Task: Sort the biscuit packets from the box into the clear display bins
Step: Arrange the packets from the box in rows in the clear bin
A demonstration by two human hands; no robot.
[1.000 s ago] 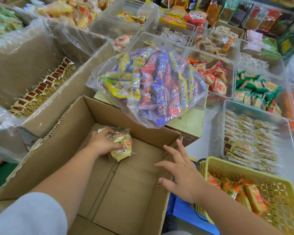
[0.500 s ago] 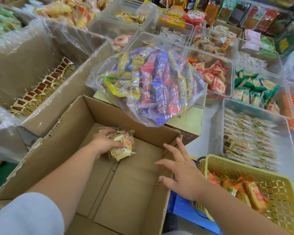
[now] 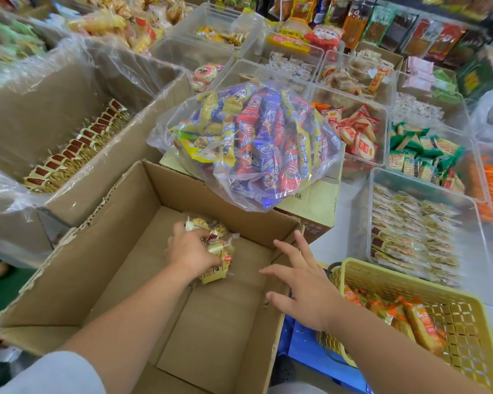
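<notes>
An open cardboard box [image 3: 125, 231] sits in front of me. Inside it my left hand [image 3: 191, 251] grips a small bunch of yellow biscuit packets [image 3: 218, 258] in clear wrap, held a little above the box floor. My right hand [image 3: 302, 282] hovers over the box's right wall with its fingers spread, holding nothing. To the right, a clear display bin [image 3: 382, 180] holds several of the same pale biscuit packets [image 3: 410, 237]. More clear bins [image 3: 350, 93] stand behind it.
A clear bag of blue, red and yellow snack sticks [image 3: 256, 143] lies on a closed carton behind the box. A yellow basket [image 3: 450, 297] with orange packets sits at lower right. A big plastic-lined carton [image 3: 83, 89] of red-tipped packets stands on the left.
My left hand has gathered the yellow packets and shifted them right and toward me inside the box. My right hand has stayed over the box's right wall.
</notes>
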